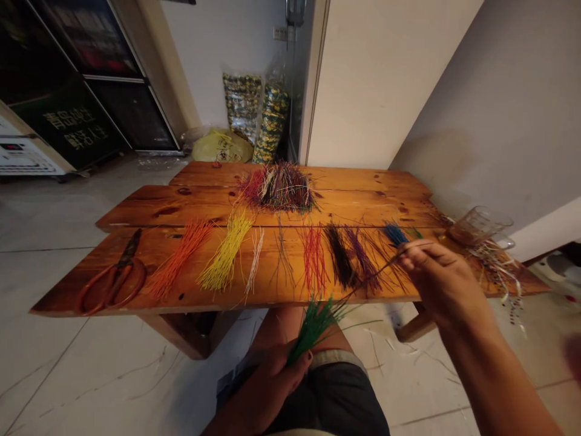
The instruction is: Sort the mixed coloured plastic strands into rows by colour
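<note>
Strands of green colour [315, 324] are in the left hand [284, 381], which is clamped around their lower part, above the lap, just before the near edge of the tabletop [136, 209]. The right hand [438, 269], well apart from the left, pinches a thin dark strand [384, 267] over the near right side. On the tabletop, separate bundles lie in a row, from left to right: orange strands [184, 257], yellow strands [227, 254], few white strands [255, 260], red strands [314, 260], black strands [339, 254], purple strands [364, 257] and blue strands [394, 233]. So, in my judgement, many are already separated by colour. However, a mixed pile [288, 189] lies at the far middle; this part seems not yet separated. Scissors [113, 281] rest at the near left, and a glass cup [483, 224] is at the right end.
</note>
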Motion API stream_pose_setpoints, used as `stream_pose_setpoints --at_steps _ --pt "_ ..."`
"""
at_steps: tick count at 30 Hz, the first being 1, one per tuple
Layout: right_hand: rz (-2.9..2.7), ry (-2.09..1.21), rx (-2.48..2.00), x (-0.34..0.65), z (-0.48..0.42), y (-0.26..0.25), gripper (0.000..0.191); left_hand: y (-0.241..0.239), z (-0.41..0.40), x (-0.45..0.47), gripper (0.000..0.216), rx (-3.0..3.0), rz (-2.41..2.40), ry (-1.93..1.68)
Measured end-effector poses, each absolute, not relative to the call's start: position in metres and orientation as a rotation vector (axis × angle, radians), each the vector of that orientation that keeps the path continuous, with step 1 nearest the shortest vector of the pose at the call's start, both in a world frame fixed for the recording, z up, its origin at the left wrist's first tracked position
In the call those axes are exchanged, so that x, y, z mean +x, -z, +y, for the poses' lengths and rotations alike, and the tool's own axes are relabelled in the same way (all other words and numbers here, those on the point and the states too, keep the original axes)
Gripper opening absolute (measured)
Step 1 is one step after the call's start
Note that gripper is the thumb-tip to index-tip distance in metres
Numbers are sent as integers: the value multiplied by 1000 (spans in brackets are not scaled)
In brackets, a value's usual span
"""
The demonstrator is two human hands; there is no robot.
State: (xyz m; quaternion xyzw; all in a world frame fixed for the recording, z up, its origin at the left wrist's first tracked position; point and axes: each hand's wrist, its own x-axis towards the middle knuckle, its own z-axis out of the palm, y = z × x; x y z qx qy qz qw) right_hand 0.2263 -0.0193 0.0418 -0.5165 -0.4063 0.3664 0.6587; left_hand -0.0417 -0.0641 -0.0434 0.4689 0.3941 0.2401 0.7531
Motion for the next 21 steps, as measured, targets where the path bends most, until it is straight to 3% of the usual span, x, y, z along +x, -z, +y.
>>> stream_pose_setpoints --at_steps 7,13,17,21 --pt "-722 -359 -1109 264 0 -41 11 63 -59 -54 45 1019 854 -740" --pt "-1213 255 -1168 254 14 -10 6 73 -59 -56 43 905 852 -798" --pt "-1784 98 -1209 262 25 5 24 72 -60 -59 42 850 857 -839" --pt "-1948 -11 -1182 269 35 13 28 70 -58 -60 43 764 820 -890"
